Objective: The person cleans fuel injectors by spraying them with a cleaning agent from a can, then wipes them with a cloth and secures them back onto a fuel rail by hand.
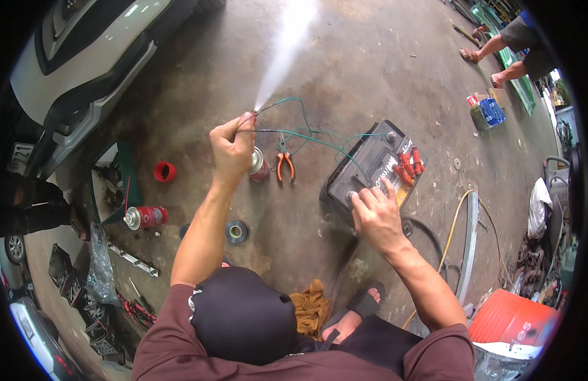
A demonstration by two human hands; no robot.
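Observation:
My left hand (233, 143) grips a spray can (258, 166), with green and dark wires (287, 132) looped at its top; white mist (282, 44) shoots away from there. My right hand (376, 209), fingers curled, rests at the near terminal of a black battery (338, 181); what it holds there is hidden. Red clip-like pieces (408, 166) lie on the battery. Between my left hand and the battery lie orange-handled pliers (285, 166), crossed by thin wire.
A white car (84, 57) stands upper left. Another spray can (148, 217), a red cap (165, 171) and a tape roll (236, 231) lie left. At upper right are a person's legs (522, 57) and a blue pack (489, 112). A red bucket (509, 317) and hoses sit lower right.

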